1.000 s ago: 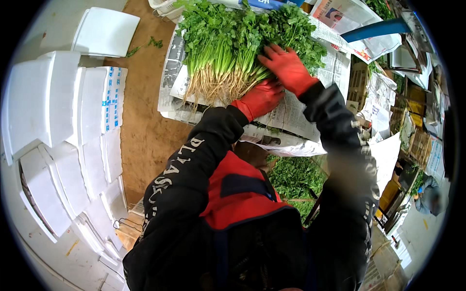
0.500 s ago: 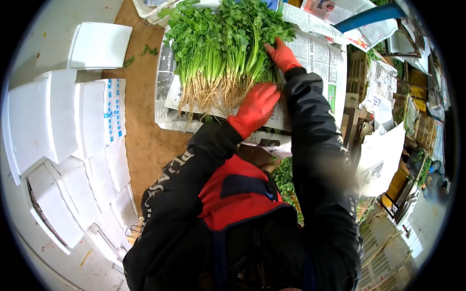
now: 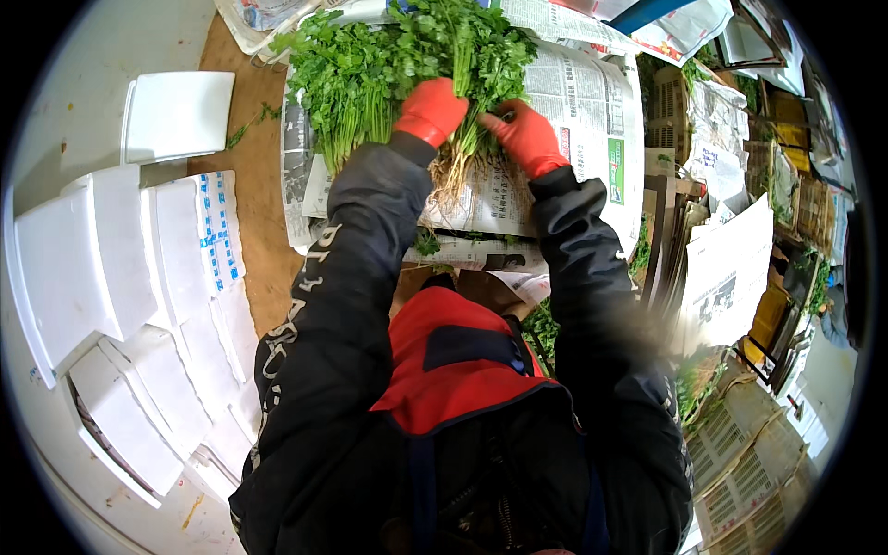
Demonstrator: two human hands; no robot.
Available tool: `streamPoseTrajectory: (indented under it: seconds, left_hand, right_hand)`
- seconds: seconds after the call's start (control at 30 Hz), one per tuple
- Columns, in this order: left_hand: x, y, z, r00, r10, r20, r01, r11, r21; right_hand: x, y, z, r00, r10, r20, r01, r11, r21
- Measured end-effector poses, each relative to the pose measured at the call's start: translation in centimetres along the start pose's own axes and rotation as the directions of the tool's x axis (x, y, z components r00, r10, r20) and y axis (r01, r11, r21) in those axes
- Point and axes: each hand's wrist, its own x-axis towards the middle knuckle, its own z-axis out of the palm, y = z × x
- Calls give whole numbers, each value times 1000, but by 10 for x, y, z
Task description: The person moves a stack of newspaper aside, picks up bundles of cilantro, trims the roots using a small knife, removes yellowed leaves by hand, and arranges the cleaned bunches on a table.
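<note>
Bright light — edges bowed, corners black — blurred smudge (image 3: 640, 331) over right sleeve (image 3: 581, 245).

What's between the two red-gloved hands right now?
In the head view, stems of the leafy greens lie between the left hand and the right hand.

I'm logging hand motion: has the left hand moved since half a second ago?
Yes: against the newspaper, the left hand has moved leftward and away from the body, to the greens.
</note>
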Motion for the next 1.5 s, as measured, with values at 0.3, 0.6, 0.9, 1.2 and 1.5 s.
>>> streamPoseTrajectory:
  seconds: [0.3,0.6,0.9,1.2,1.5]
  left_hand:
    - [-32,0,1,999,-25,-39,30,992,123]
    - [18,47,-10,641,767,-29,-766,637,-88]
    - [21,20,34,736,671,85,-572,550,609]
    - [9,53,40,604,791,-102,-622,547,560]
    - [-319,428,189,157,939,306,-668,329,-667]
  right_hand:
    - [18,-1,38,982,-141,-127,132,988,-75]
    - [13,4,62,950,-283,-130,239,930,-281]
    - [-142,10,-23,873,-445,-198,479,860,178]
    - [-396,111,-126,857,136,-498,-8,968,251]
    - [-667,352,-173,-133,789,-599,-353,527,773]
